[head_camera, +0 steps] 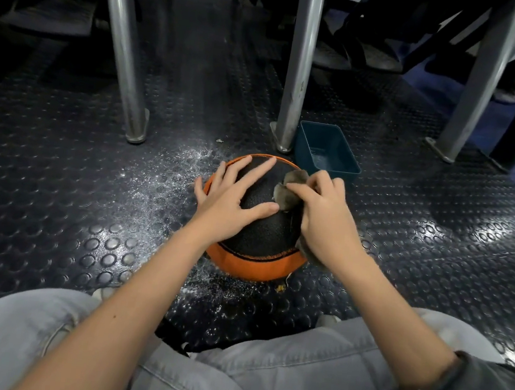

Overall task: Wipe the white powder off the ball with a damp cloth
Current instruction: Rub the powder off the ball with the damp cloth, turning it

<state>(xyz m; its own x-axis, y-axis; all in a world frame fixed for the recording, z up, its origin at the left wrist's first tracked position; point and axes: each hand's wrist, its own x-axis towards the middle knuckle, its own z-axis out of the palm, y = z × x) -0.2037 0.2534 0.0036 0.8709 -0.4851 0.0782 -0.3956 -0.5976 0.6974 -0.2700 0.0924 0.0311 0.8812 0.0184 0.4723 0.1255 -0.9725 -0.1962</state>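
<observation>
Left fingers (pixel 258 176) are straight and spread, flat on top of the ball (pixel 262 230), gripping nothing. The left hand (pixel 231 195) covers the ball's upper left; its thumb tip points right and stops just short of the cloth (pixel 291 188). Right fingers (pixel 303 190) are curled, pinching the bunched grey cloth against the ball's upper right. More cloth hangs under the right hand (pixel 326 220) along the ball's right edge.

The ball sits mid-floor (pixel 62 182), just ahead of the knees (pixel 264 371), black panel up, orange band round the near and far edges.

Clearance: the blue tub (pixel 326 148) is just beyond the ball at far right, near the right knuckles and beside the middle metal leg (pixel 301 57). The left metal leg (pixel 125 56) is well apart. Studded floor lies open to the ball's left and right. White powder (pixel 164 173) is scattered on the floor left of the ball and in front of it.

Hidden: the ball's right side is behind the right hand and cloth. I can't tell whether there is powder on the ball itself. The tub's bottom shines, contents unclear. The far edge of the floor under the seating is too dark to read.
</observation>
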